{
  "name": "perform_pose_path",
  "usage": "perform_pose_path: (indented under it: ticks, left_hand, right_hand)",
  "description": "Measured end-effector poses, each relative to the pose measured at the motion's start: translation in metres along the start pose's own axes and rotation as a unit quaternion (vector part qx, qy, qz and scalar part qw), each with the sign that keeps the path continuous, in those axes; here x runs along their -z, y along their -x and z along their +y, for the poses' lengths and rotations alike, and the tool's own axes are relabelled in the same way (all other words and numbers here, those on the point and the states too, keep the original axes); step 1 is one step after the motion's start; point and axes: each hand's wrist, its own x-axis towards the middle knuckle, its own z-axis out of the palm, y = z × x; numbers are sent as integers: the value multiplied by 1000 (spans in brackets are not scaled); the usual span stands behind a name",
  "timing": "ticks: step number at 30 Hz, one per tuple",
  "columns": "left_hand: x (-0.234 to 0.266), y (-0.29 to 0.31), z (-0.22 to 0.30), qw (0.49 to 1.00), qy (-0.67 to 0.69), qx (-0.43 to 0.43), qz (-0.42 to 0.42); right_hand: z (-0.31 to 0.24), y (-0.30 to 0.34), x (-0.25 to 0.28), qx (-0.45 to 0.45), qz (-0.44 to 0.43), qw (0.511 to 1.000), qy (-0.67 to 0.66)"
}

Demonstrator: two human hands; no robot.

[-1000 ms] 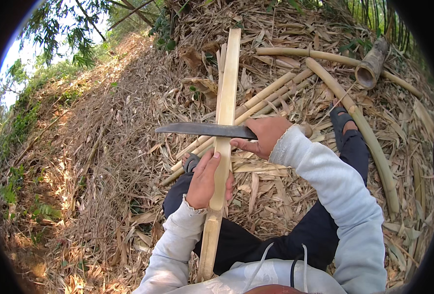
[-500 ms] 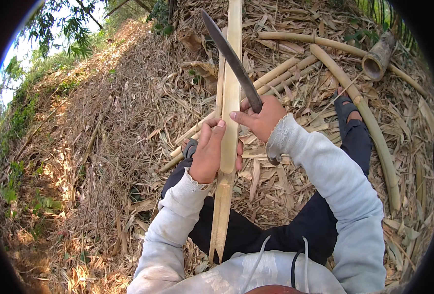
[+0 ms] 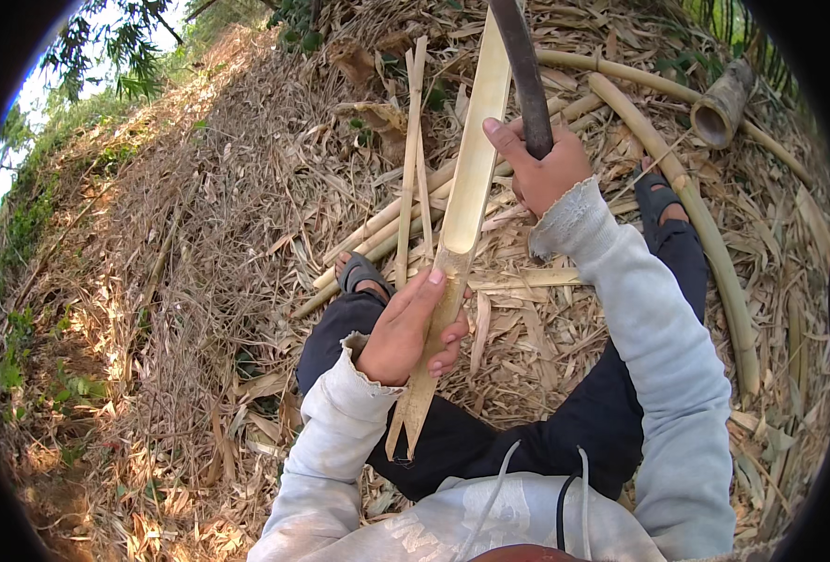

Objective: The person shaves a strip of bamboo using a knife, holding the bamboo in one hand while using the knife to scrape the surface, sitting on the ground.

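Note:
A split length of bamboo (image 3: 474,192) runs lengthwise before me, its pale hollow inside facing up. My left hand (image 3: 405,328) is wrapped round its lower part, just below the node. That end is forked and hangs over my left leg. In my right hand (image 3: 550,173) is a long dark-bladed knife (image 3: 525,75), pointing away from me; its handle is hidden in my grip and its tip is out of frame. My right thumb touches the bamboo's right edge farther up. Thin bamboo strips (image 3: 409,169) lean just left of the piece.
Several bamboo poles (image 3: 377,239) lie crosswise beyond my feet. A curved pole (image 3: 705,225) bends round my right side, near a hollow bamboo section (image 3: 719,108). A stump (image 3: 387,122) stands ahead. Dry leaves and shavings (image 3: 199,281) cover the sloping ground.
My left hand has shifted down to below the node. My right hand has moved up and right with the knife. The bamboo has tilted rightward at its far end, away from the thin strips.

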Motion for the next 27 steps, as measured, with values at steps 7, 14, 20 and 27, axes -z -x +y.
perform_pose_path:
  ticks: [7,14,20,27]
  left_hand:
    - [0,5,7,999,39,-16,32]
    - [11,7,2,995,72,-54,51]
    - [16,9,-6,996,-6,-60,62]
    - [11,10,-2,990,-64,-93,81]
  right_hand:
    - [-10,29,-4,90,-209,957,182]
    - [0,56,-19,214,-273,884,314]
    - [2,50,-18,280,-266,843,375]
    - [13,35,-11,312,-247,821,410]
